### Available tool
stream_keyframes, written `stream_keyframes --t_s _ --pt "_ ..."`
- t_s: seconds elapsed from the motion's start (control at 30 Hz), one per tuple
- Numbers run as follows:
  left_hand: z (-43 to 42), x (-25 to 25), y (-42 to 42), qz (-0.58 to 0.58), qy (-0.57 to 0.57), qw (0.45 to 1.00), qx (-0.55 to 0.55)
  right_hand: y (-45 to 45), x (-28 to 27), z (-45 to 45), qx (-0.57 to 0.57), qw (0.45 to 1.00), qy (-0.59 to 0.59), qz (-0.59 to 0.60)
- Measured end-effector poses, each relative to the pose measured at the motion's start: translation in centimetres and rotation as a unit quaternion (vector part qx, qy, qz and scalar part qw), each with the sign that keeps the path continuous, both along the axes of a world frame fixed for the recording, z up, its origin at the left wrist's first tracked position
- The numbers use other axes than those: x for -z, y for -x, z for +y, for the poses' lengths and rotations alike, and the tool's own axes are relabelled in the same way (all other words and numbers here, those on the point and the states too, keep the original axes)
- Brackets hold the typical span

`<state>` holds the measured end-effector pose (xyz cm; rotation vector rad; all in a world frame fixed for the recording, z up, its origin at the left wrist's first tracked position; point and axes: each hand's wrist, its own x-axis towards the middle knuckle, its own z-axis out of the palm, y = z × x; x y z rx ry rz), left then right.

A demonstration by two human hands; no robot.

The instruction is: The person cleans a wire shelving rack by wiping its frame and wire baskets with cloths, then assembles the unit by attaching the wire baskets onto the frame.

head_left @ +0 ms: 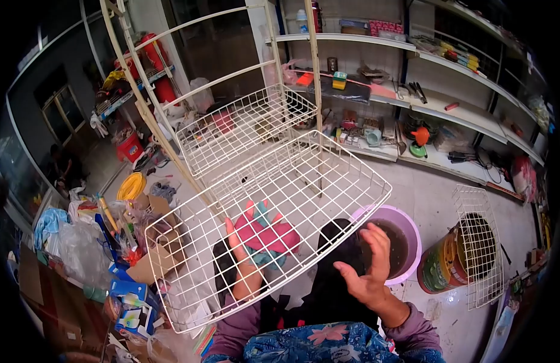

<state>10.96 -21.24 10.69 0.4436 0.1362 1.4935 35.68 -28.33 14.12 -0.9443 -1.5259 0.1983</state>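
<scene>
A white wire basket (346, 176) attached to a tall cream metal rack tilts across the middle, in front of my legs. Behind its mesh, my left hand (239, 249) holds a pink and teal cloth (269, 236) against the underside of the wires. My right hand (372, 275) is raised beside the basket's right front edge, fingers curved and apart from the thumb, with nothing in it. Whether its fingertips touch the rim I cannot tell. Just beyond it stands a lilac basin (413, 257) of murky water.
A second wire basket (249, 124) sits farther back on the rack (144, 106). On the right, a loose wire panel (482, 248) leans by a colourful bucket (440, 266). Cardboard, bags and boxes (131, 305) crowd the left. Stocked shelves (449, 109) line the back.
</scene>
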Motion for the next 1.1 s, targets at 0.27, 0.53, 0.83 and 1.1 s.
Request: stream_keyframes --t_s 0.27,0.53,0.83,1.1 --pt "0.3 -0.4 -0.4 -0.002 -0.011 1.000 0.011 0.3 -2.1 0.2 -0.058 0.968 -0.071 -0.235" --pt "0.8 -0.3 -0.8 -0.013 -0.017 1.000 0.017 -0.1 -2.2 0.4 -0.056 0.965 -0.091 -0.238" --pt "0.9 -0.5 -1.0 -0.025 -0.050 0.996 0.071 1.4 -2.7 0.8 -0.066 0.946 -0.132 -0.290" --pt "0.4 -1.4 -1.6 0.018 0.001 0.999 0.040 1.5 -3.2 1.2 -0.008 0.934 -0.207 -0.292"
